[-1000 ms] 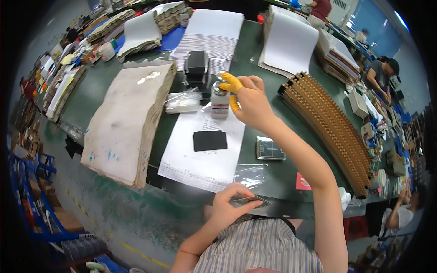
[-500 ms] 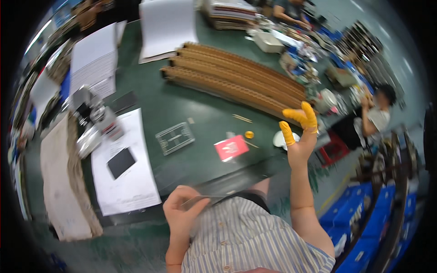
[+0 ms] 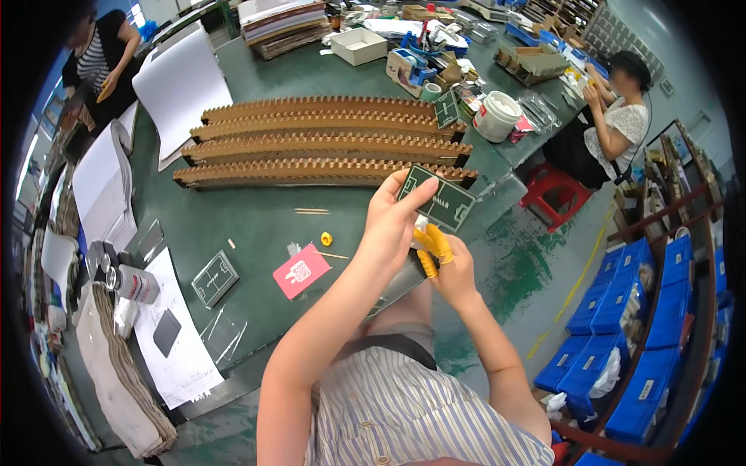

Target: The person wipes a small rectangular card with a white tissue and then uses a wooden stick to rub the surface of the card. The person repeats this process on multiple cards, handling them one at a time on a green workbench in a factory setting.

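My left hand (image 3: 392, 221) pinches a rectangular plate (image 3: 447, 203) between thumb and fingers. The plate looks dark green, with white printed lines, and is tilted above the table's front right edge. Against its lower corner is my right hand (image 3: 449, 272), with yellow finger cots on several fingers. Those fingers are closed around a small white wad (image 3: 420, 223), partly hidden. A similar lined plate (image 3: 214, 278) lies on the table to the left, and another lined plate (image 3: 447, 109) rests on the slotted racks (image 3: 326, 145) at their right end.
On the green table lie a pink card (image 3: 301, 272), a yellow finger cot (image 3: 326, 239), wooden sticks (image 3: 312, 211) and clear film (image 3: 224, 335). A bottle (image 3: 138, 285) stands at left, a white tub (image 3: 497, 116) at right. Co-workers are at far left and right; blue bins (image 3: 614, 287) line the right.
My hands, apart before, are now together by the table's right side. The left has moved up and right and now holds the lined plate instead of a thin clear sheet. My right fingers have closed.
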